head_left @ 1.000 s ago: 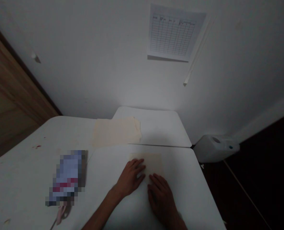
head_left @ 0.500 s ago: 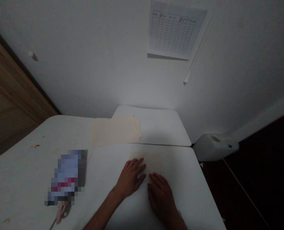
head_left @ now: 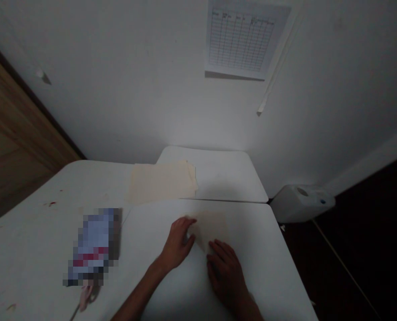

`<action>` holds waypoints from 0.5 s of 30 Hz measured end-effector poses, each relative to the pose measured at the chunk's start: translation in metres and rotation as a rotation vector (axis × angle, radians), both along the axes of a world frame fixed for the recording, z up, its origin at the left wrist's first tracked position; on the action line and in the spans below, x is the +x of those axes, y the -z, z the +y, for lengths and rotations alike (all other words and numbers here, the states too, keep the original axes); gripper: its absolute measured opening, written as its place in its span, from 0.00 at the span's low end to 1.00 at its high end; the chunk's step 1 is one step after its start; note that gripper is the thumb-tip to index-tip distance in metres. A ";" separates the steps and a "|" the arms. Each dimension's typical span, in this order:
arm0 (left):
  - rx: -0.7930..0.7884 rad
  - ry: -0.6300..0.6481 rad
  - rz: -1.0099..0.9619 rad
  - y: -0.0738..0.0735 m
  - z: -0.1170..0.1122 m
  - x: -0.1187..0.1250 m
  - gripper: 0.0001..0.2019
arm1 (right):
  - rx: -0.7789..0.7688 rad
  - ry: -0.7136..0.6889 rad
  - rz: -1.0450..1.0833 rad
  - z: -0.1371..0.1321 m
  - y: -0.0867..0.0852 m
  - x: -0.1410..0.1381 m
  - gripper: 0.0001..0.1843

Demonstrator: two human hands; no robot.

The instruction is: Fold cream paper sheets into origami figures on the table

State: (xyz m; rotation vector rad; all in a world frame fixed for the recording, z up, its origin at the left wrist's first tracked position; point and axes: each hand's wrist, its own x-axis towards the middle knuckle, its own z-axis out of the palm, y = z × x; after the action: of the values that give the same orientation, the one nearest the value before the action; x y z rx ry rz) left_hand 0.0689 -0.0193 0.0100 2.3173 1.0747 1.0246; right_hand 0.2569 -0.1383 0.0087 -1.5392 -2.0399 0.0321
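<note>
A small cream sheet of paper point(head_left: 215, 225) lies on the white table point(head_left: 151, 249) just beyond my hands. My left hand point(head_left: 178, 243) curls its fingers round the sheet's left edge and lifts it, so that side stands tilted off the table. Flat on the table lies my right hand point(head_left: 227, 272), fingers stretched, its fingertips pressing the sheet's near right corner.
A stack of cream sheets point(head_left: 161, 183) lies further back on the table. A blurred flat item point(head_left: 93, 245) sits at the left, with pink-handled scissors point(head_left: 83, 301) by its near end. A second white table point(head_left: 218, 174) abuts the wall. A white container point(head_left: 302, 203) stands on the dark floor, right.
My left hand has gone from lying flat on the sheet to gripping its left edge and raising it. My right hand has stayed in place.
</note>
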 end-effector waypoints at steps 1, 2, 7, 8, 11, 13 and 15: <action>-0.031 0.005 -0.031 -0.002 0.001 -0.001 0.13 | -0.002 0.005 0.002 0.000 0.000 0.000 0.11; -0.064 0.020 -0.060 -0.006 0.002 -0.001 0.09 | -0.004 0.009 0.003 0.000 0.000 0.000 0.10; -0.137 0.088 -0.131 -0.017 0.004 0.000 0.11 | 0.013 0.011 0.009 0.000 0.001 -0.001 0.10; -0.133 0.066 -0.123 -0.016 0.004 0.001 0.10 | 0.020 0.009 0.008 0.000 0.002 -0.001 0.10; -0.107 -0.041 -0.067 -0.008 0.003 0.004 0.07 | 0.044 0.001 -0.002 0.001 0.003 -0.001 0.09; -0.073 -0.097 -0.027 -0.001 0.003 0.007 0.09 | 0.050 -0.006 -0.011 0.001 0.003 -0.001 0.09; -0.039 -0.114 0.007 0.004 0.003 0.009 0.11 | 0.051 -0.004 -0.015 0.001 0.003 -0.001 0.09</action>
State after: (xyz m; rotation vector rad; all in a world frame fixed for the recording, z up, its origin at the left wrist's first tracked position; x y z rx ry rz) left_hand 0.0780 -0.0159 0.0059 2.2529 1.2306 1.0273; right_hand 0.2563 -0.1375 0.0057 -1.5088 -2.0394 -0.0302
